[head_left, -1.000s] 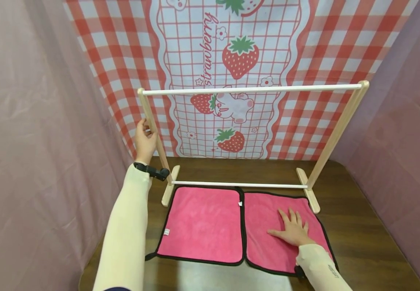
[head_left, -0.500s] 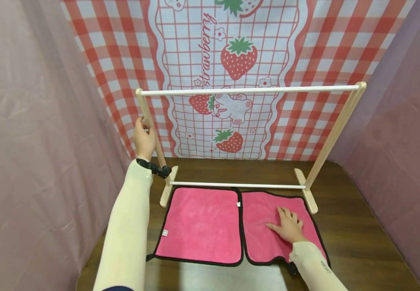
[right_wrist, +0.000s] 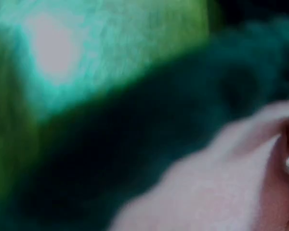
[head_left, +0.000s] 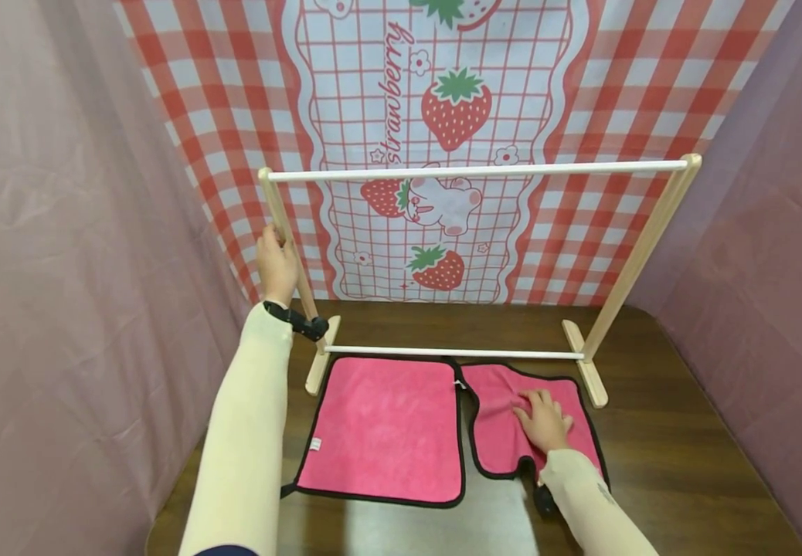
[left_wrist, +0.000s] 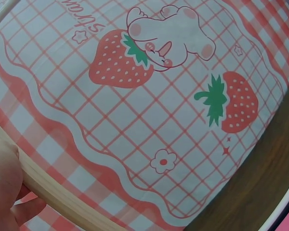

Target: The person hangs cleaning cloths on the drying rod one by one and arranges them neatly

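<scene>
My left hand (head_left: 277, 264) grips the left wooden post (head_left: 305, 292) of a drying rack whose white top bar (head_left: 477, 171) spans the view. In the left wrist view, the fingers curl round that post (left_wrist: 58, 197). My right hand (head_left: 544, 421) has its fingers bent into the right pink towel (head_left: 494, 444), gathering it into wrinkles. This black-edged towel is rumpled, its near edge wavy. Close up and blurred, the right wrist view shows towel fabric (right_wrist: 197, 202) folding by the fingers. To the left, a second pink towel (head_left: 387, 432) lies flat with a small white label.
The rack's wooden feet (head_left: 585, 363) and low white bar (head_left: 453, 354) stand just behind the towels on a brown table (head_left: 693, 432). A strawberry-print checked cloth (head_left: 457, 116) hangs at the back. Pink curtains (head_left: 81, 270) flank both sides.
My right hand's spread fingers have drawn together and moved slightly away from me and left, pulling the right towel's near edge up and wrinkling it. My left hand stays at the post, its fingers closing round it.
</scene>
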`<state>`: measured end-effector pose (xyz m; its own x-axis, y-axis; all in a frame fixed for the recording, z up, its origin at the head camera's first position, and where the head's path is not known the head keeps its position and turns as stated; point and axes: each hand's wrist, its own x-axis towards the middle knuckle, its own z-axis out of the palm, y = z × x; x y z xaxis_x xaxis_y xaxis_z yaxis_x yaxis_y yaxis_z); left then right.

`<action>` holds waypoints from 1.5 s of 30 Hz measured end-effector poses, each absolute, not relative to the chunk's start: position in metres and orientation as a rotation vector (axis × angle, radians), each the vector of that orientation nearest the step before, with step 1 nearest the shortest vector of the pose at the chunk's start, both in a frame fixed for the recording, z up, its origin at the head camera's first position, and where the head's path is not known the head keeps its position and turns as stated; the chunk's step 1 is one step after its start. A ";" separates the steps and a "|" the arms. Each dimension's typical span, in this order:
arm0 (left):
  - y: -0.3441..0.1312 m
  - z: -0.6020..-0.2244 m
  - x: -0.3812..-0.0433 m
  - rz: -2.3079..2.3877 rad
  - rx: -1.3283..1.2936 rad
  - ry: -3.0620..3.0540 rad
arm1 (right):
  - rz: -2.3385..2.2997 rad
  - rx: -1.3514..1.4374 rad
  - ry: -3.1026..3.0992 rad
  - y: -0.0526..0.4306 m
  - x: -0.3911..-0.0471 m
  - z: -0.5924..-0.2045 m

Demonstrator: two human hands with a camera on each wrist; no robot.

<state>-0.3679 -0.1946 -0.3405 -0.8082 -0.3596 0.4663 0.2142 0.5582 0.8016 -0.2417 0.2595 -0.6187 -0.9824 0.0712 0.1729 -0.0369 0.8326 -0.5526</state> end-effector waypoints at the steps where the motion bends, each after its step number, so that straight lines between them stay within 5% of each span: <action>1: -0.195 -0.340 -0.368 -1.228 0.118 -2.195 | 0.847 -0.037 -2.816 0.259 -0.243 -0.619; 45: -0.197 -0.343 -0.372 -1.174 0.124 -2.232 | 0.898 -0.024 -2.571 0.255 -0.238 -0.595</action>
